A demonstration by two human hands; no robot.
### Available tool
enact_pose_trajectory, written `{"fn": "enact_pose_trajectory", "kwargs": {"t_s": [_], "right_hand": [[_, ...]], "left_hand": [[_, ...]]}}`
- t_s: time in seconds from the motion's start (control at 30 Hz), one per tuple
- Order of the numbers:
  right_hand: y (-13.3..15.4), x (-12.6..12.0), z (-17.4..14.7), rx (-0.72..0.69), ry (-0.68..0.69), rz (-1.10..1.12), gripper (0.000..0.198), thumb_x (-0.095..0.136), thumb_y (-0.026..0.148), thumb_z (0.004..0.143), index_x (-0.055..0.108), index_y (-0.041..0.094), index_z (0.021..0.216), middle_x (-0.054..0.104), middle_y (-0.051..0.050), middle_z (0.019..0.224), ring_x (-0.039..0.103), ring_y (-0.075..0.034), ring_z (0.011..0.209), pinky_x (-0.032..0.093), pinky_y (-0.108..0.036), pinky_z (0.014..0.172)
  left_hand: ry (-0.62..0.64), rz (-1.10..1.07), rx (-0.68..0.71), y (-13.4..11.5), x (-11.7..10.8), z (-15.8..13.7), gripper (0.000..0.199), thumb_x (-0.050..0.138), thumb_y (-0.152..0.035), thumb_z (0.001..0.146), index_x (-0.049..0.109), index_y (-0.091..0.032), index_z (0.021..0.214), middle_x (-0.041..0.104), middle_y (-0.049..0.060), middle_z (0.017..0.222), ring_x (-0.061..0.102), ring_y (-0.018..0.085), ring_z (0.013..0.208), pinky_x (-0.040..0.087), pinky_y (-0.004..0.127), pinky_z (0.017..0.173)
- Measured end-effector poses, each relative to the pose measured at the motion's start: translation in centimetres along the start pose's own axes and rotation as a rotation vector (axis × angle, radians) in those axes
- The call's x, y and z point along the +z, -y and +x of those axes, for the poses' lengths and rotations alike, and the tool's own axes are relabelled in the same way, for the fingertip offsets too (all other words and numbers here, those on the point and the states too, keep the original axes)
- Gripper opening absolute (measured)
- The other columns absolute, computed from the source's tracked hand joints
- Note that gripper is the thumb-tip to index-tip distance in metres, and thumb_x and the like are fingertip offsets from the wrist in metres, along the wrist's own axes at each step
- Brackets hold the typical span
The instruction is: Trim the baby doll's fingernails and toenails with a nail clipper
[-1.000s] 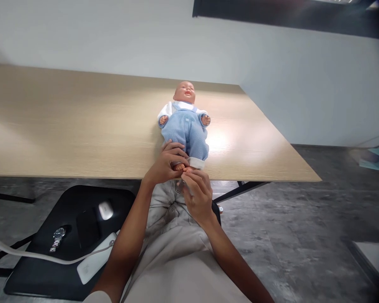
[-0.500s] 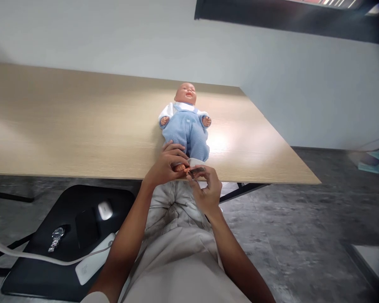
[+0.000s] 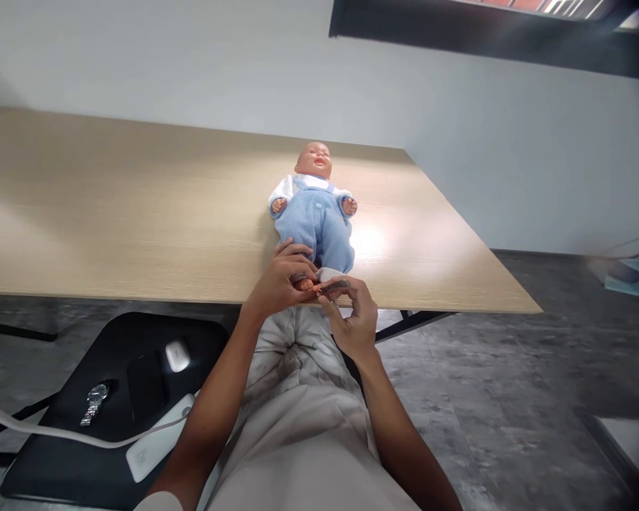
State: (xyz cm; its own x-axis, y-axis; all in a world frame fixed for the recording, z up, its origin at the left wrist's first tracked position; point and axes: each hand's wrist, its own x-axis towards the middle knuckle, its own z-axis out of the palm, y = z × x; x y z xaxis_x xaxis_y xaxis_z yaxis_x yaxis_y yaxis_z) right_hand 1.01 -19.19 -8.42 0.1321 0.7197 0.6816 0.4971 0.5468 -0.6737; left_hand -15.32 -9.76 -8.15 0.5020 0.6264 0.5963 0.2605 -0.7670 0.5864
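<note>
A baby doll (image 3: 317,213) in blue overalls and a white top lies on its back, its feet toward me at the table's front edge. My left hand (image 3: 285,280) is closed around the doll's bare foot (image 3: 304,284), its fingers over the lower leg. Pinched in my right hand (image 3: 356,319) is a small metal nail clipper (image 3: 335,285), its tip at the toes of that foot. Fingers partly cover the clipper, so its jaws are hard to make out. The doll's other foot wears a white sock (image 3: 330,273).
The doll lies on a light wooden table (image 3: 138,213) against a pale wall. Left of my legs, a black chair (image 3: 58,461) bears a wristwatch (image 3: 94,402), a white case (image 3: 177,356), a dark phone (image 3: 146,385) and a white power bank (image 3: 157,443) with a cable.
Both hands keep their places at the doll's foot. My right hand and the clipper have shifted very slightly to the right; the view has moved a little.
</note>
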Motion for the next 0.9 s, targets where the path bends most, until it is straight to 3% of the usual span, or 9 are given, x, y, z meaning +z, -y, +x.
{"fn": "enact_pose_trajectory", "kwargs": {"t_s": [0.43,0.9], "right_hand": [[0.3,0.6,0.4,-0.031,0.02,-0.069,0.018,0.071,0.028,0.094,0.067,0.023,0.11,0.073,-0.005,0.102,0.07,-0.02,0.089,0.058,-0.034,0.08],[1.2,-0.3,3.0,0.048,0.183,-0.053,0.024,0.073,0.041,0.093,0.064,0.024,0.106,0.071,0.0,0.087,0.065,-0.015,0.071,0.054,-0.027,0.068]], "left_hand": [[0.039,0.006,0.013,-0.3,-0.4,0.1,0.007,0.076,-0.026,0.08,0.071,-0.022,0.076,0.079,0.0,0.092,0.063,0.025,0.122,0.024,0.049,0.128],[0.002,0.021,0.013,-0.2,-0.1,0.0,0.012,0.075,-0.029,0.082,0.069,-0.022,0.075,0.078,0.001,0.088,0.065,0.024,0.119,0.027,0.049,0.127]]}}
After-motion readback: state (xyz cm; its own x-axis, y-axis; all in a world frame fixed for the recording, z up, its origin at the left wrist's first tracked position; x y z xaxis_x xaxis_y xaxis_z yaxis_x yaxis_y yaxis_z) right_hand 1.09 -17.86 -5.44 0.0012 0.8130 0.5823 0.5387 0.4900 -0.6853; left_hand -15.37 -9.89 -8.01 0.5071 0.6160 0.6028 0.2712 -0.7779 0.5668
